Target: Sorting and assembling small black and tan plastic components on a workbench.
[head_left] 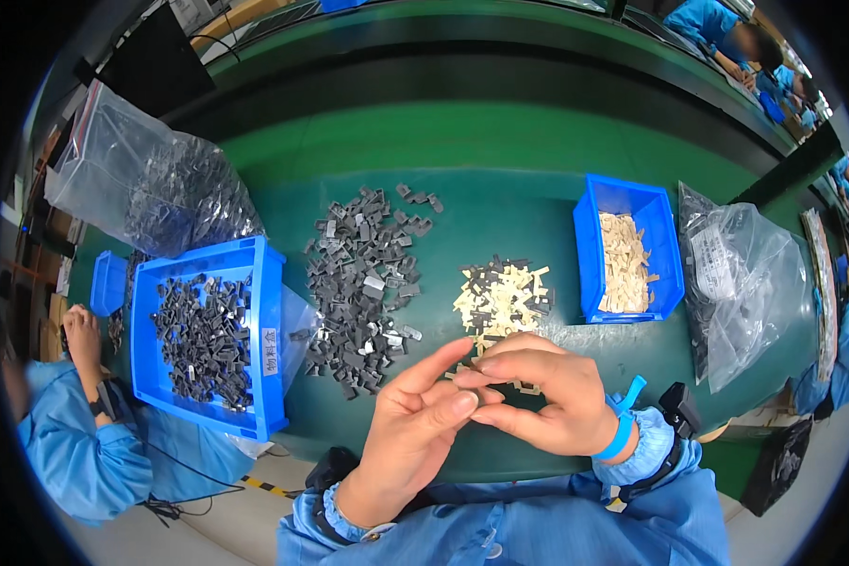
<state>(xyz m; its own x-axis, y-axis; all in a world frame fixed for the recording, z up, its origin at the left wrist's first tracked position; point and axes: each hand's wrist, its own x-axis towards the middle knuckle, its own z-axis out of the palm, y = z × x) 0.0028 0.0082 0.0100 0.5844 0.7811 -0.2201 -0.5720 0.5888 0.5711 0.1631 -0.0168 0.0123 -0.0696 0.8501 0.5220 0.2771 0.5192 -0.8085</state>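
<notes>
Two hands meet in the middle, low in the picture, just over the near edge of the green surface (500,141). The left hand (415,424) is turned palm up, and its thumb and first finger are pinched together on a small dark piece (482,396) that is mostly hidden, so its shape is hard to tell. The right hand (547,396) comes in from the other side, and its fingers (500,366) are closed on the same small piece. This hand has a blue band (623,420) on its wrist. There are two loose piles on the surface: a big pile of grey pieces (363,283), too many to count, and a smaller pile of cream pieces (502,297) with some dark ones mixed in, just past the hands. There are three blue bins: a big one (272,330) on the left full of grey pieces, one (674,255) on the right with cream pieces inside, and a little one (107,283) far left. There are two clear plastic bags: one (151,179) behind the big bin with dark pieces in it, and one (745,283) to the right of the right bin. The surface is long, smooth and dark green, with a raised green ledge behind it. Another person in a blue coat (85,453) sits at the left, with one hand (80,330) up by the little bin. More people in blue coats (717,24) are far off at the top right
</notes>
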